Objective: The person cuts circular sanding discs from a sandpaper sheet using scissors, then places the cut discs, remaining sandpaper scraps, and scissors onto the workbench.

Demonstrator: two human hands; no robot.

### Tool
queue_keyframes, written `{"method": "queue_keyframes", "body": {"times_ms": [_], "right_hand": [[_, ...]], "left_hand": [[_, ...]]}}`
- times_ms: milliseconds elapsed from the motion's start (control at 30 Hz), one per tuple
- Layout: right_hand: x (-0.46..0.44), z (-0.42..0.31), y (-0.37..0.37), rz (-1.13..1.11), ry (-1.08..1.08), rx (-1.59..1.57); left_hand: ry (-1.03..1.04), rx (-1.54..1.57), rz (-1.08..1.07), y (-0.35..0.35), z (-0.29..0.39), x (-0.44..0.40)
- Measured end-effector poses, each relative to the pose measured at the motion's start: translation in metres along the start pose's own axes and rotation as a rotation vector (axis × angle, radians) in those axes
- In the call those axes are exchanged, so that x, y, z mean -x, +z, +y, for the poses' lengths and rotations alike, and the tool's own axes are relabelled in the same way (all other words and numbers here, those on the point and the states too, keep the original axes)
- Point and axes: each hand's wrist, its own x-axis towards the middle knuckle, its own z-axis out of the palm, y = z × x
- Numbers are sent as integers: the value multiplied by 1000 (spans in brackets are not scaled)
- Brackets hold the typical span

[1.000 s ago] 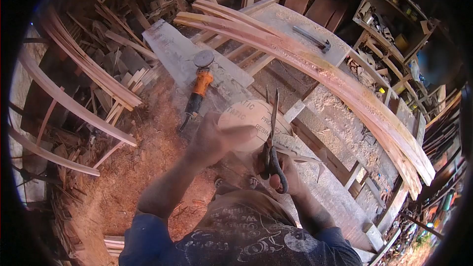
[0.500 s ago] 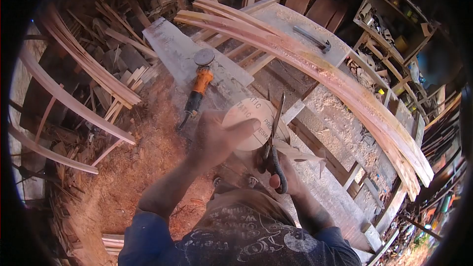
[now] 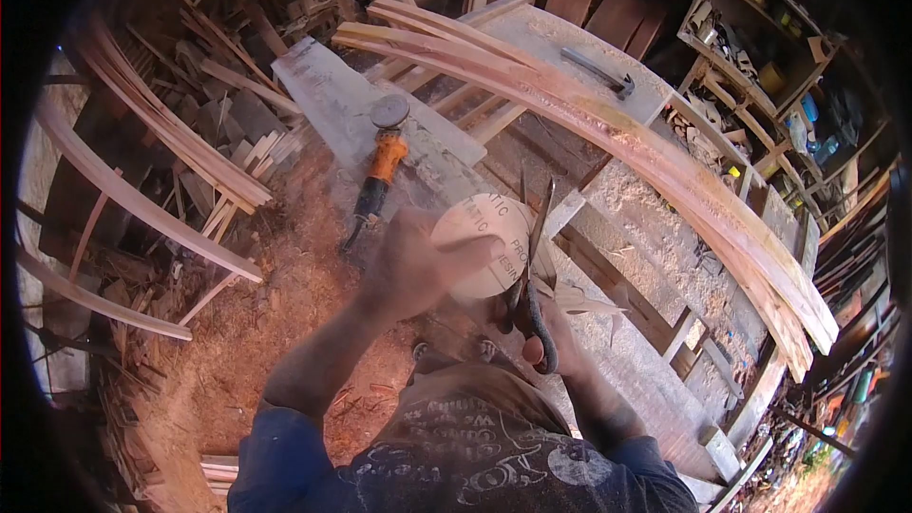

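scissor blades spread wider than in the earliest frame, and the disc sits slightly lower than in the last one. the left hand (image 3: 404,266) pinches the printed disc (image 3: 486,223), thumb on its face; the right hand (image 3: 567,337) is closed round the handles of the scissors (image 3: 543,332), blades pointing away beside the disc's right edge. the disc is held up between the hands, in front of the body. its far and left rim looks already rounded; on the right, loose-looking scrap (image 3: 584,302) lies near the blades, so that side seems less finished, though whether the scrap is joined to it i can't tell. the left fingers under the disc are hidden, and the right ones blur into shadow. further out, the grinder (image 3: 384,160) lies to the left, curved boards (image 3: 608,123) cross the dusty bench (image 3: 655,228), and a hammer (image 3: 594,69) rests beyond them. dark lens edges cut off the surroundings.
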Motion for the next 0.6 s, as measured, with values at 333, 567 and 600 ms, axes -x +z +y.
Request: {"method": "queue_keyframes", "body": {"times_ms": [333, 567, 600], "right_hand": [[6, 9, -11, -93, 111, -21], [0, -13, -14, -117, 35, 75], [1, -10, -15, -115, 17, 57]], "left_hand": [[2, -80, -70, -11, 4, -4], [-47, -148, -169, -16, 3, -10], [-65, -152, -174, -17, 5, -10]]}}
